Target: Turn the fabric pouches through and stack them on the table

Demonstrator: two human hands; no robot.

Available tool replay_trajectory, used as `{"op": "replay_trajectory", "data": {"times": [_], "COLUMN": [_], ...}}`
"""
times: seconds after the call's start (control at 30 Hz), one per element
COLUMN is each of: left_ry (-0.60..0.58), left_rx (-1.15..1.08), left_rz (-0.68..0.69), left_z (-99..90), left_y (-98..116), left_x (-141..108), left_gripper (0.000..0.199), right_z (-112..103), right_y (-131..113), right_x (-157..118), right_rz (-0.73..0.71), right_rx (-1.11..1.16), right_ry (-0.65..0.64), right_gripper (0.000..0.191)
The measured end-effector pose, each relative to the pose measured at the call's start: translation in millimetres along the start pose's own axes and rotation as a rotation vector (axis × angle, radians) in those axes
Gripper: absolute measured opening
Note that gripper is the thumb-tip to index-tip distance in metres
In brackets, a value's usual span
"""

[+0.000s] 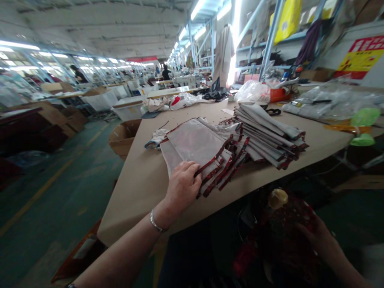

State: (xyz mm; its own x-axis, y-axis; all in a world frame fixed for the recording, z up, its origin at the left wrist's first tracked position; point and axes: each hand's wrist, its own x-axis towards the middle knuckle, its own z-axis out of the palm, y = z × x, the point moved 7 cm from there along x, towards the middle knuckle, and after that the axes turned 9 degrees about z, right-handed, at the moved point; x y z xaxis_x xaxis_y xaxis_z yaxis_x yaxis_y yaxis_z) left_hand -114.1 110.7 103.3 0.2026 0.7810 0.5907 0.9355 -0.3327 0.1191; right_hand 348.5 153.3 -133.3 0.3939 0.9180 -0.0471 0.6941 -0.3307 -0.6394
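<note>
My left hand [183, 185] rests at the near corner of a fanned pile of greyish-white fabric pieces [195, 140] with dark red patterned edging. Its fingers lie over the top piece and the thumb presses at the red edge, closed on that corner. Below the table edge, in shadow, my right hand [322, 238] is closed around a bunch of dark red patterned cloth [288, 228]; its fingertips are hidden. A roundish yellowish thing [277, 199] shows at the top of that cloth; its kind is unclear.
A taller folded stack of similar pieces [264, 134] stands to the right on the brown-covered table [135, 204]. A glove-like white bundle [156, 139] lies left. Behind are plastic bags [253, 91]. A cardboard box [123, 138] stands beside the table; a green bag [364, 124] hangs right.
</note>
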Motion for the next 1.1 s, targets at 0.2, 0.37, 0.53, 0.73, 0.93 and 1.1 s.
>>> {"op": "replay_trajectory", "data": {"times": [0.2, 0.37, 0.53, 0.73, 0.93, 1.1], "left_ry": [-0.033, -0.115, -0.017, 0.206, 0.227, 0.116], "left_rx": [0.012, 0.177, 0.195, -0.021, -0.151, -0.869], "left_rz": [-0.019, -0.002, 0.128, 0.299, 0.171, -0.428], "left_z": [5.2, 5.8, -10.3, -51.1, -41.1, 25.6], "left_y": [-2.9, -1.7, 23.3, 65.1, 64.2, 52.7], "left_x": [8.9, 14.1, 16.2, 1.0, -13.3, -25.9], "left_gripper": [0.024, 0.028, 0.016, 0.013, 0.014, 0.005], "right_z": [-51.6, -98.3, -54.3, -22.2, -79.2, -84.7], "right_y": [-116.7, -291.7, -381.5, -408.0, -353.5, -282.4], "right_x": [-28.0, -128.7, -177.5, -155.6, -121.1, -152.9], "right_rz": [-0.081, -1.03, -1.335, -1.274, -1.021, -1.089], "right_rx": [0.256, 0.334, 0.068, -0.241, -0.003, 0.068], "right_ry": [0.057, 0.148, 0.108, 0.1, 0.214, 0.214], "right_gripper": [0.063, 0.026, 0.031, 0.027, 0.039, 0.037]}}
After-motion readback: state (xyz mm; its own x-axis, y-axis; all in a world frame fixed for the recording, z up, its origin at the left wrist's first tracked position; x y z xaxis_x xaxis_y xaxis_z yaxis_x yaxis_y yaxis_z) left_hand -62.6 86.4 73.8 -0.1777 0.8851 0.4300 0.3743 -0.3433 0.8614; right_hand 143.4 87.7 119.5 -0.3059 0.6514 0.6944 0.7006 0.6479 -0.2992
